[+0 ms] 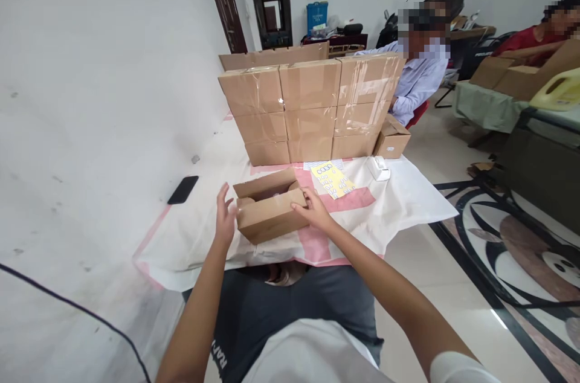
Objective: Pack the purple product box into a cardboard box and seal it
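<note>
The person's right hand (312,208) is gripping the right end of an open carton (274,218), thumb on its near side, while the left hand (225,215) is standing with fingers parted just beside the left end; whether it is touching cannot be told. The carton is lying between them on the tablecloth (199,238), its long axis running left to right, right end slightly farther off. Beyond, a yellow sheet (334,180) is lying rightward, a black phone (183,189) leftward, and stacked cartons (310,108) are standing behind.
</note>
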### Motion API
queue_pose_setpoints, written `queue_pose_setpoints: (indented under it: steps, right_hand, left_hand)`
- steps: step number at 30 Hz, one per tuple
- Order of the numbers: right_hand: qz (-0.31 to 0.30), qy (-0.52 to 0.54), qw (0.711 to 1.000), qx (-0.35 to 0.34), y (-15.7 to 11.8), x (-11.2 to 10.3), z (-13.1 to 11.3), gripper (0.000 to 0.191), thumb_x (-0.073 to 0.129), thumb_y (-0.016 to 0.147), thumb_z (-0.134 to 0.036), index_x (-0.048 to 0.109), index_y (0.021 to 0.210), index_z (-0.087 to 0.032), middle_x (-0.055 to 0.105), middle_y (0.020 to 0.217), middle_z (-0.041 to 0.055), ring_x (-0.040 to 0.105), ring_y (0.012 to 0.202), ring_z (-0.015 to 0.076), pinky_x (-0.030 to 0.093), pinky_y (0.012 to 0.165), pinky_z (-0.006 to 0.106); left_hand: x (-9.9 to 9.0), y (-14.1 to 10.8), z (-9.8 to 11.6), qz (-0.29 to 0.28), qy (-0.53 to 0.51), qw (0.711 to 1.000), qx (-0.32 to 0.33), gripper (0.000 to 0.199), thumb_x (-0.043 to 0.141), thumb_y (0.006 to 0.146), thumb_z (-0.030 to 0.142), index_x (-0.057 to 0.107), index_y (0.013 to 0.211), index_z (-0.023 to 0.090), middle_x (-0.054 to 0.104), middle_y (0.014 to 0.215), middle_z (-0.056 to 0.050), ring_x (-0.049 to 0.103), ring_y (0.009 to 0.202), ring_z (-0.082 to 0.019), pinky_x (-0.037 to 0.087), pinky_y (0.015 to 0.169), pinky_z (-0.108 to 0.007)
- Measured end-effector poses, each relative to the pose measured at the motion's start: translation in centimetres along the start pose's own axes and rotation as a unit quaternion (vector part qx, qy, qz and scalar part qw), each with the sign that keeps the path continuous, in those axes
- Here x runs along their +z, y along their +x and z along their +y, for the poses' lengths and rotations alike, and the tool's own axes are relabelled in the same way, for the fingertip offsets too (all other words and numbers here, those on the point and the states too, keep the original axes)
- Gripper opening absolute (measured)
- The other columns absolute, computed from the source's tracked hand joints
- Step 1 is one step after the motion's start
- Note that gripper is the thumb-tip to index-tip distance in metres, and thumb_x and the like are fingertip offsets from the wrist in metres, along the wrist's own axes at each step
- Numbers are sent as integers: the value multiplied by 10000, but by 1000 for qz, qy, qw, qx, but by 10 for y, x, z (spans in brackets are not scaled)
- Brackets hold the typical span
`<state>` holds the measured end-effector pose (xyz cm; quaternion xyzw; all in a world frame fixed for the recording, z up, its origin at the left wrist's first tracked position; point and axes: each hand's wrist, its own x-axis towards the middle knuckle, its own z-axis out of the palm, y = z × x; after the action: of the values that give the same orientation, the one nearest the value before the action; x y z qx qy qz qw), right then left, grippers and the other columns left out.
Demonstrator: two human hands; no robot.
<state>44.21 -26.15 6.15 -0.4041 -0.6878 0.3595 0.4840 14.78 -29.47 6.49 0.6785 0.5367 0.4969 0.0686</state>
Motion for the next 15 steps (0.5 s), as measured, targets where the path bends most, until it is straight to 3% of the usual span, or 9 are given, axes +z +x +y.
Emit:
queue_pose_setpoints:
  steps: [2,3,5,7,10,12,15]
  right_hand:
    - [5,30,999,20,-3,7,-3,742,746,846,-407,447,1513,-276,475,1471,137,499,1330,273,486,1088,462]
    - [1,33,999,21,-3,8,-4,859,758,834,-413,347,1579,-302,397,1547,139,471,1366,273,481,1099,459]
    - [-8,17,1000,12,-1,1,-2,990,786,803,-426,245,1625,-321,316,1611,144,473,1356,281,489,1084,471]
    - [24,-13,1000,0,4,-20,9,984,782,796,-418,257,1620,-300,315,1614,159,524,1279,276,519,1018,459]
    - [170,-85,980,55,15,-87,39,742,689,868,-360,396,1536,-219,437,1523,168,573,1174,239,537,942,392]
    - [290,-145,931,167,21,-147,60,611,643,906,-297,458,1475,-177,508,1439,154,579,1146,209,516,987,350]
    - [348,-190,874,281,32,-226,81,522,636,920,-225,507,1421,-157,483,1440,166,572,1181,202,503,1000,309]
  left_hand:
    - [-8,17,3,-39,24,999,-6,867,586,931,573,207,1637,242,433,1611,-198,393,1526,-314,436,1160,-516]
    - [-13,23,6,-75,43,996,-1,851,621,920,545,256,1626,240,500,1564,-188,433,1499,-314,392,1193,-548]
    - [-22,30,15,-153,75,985,19,633,590,952,514,472,1521,264,652,1412,-137,540,1406,-309,296,1238,-614]
    - [-26,27,27,-223,97,969,43,493,575,966,529,606,1403,304,699,1352,-95,585,1352,-308,223,1258,-652]
    - [-20,11,41,-260,166,946,97,633,634,911,616,567,1461,311,621,1438,-130,538,1381,-361,328,1212,-650]
    - [-10,-1,47,-224,230,937,135,670,656,892,614,566,1465,278,570,1438,-176,483,1408,-414,417,1151,-633]
    - [4,-11,50,-167,269,937,150,569,672,900,534,609,1393,256,550,1383,-189,470,1407,-433,462,1128,-608]
